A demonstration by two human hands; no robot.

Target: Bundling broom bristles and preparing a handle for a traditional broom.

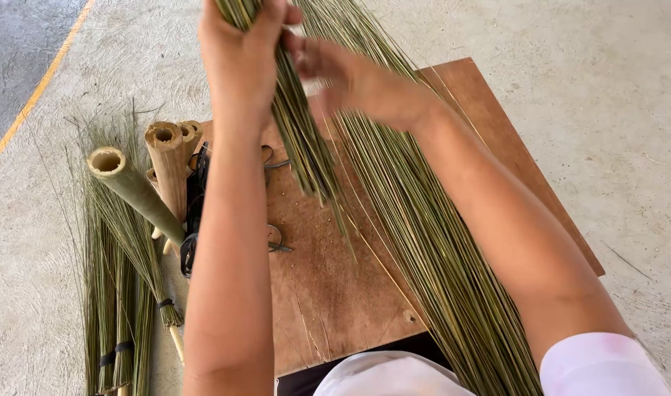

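Right now, left hand point(240, 55) fingers curled tight round a small bundle of green palm-leaf ribs point(299, 125), gripped near top edge of view, loose ends hanging down over wooden board point(328, 293). Right hand point(350, 81) just beside it, blurred, fingers partly bent and touching ribs at the grip point; whether pinching a strand or only brushing it, cannot tell. Something pale between the two hands, too blurred to name.

Outward from the hands: big loose sheaf of ribs point(438, 264) lying diagonally across board, running from top of view down past right forearm to the lap. Not tied anywhere visible.

Left of board on concrete floor point(607, 110): finished brooms point(123, 308), bound with dark bands, heads fanned out. Hollow bamboo handles point(167, 169) stacked beside them, one green, others tan. Dark straps point(196, 205) along board's left edge, thin wire loops point(277, 238) on board surface.

Progress, judged: several brooms already bound and laid aside; held bundle small and unbound, large sheaf unsorted, spare handles unused, so plenty left.
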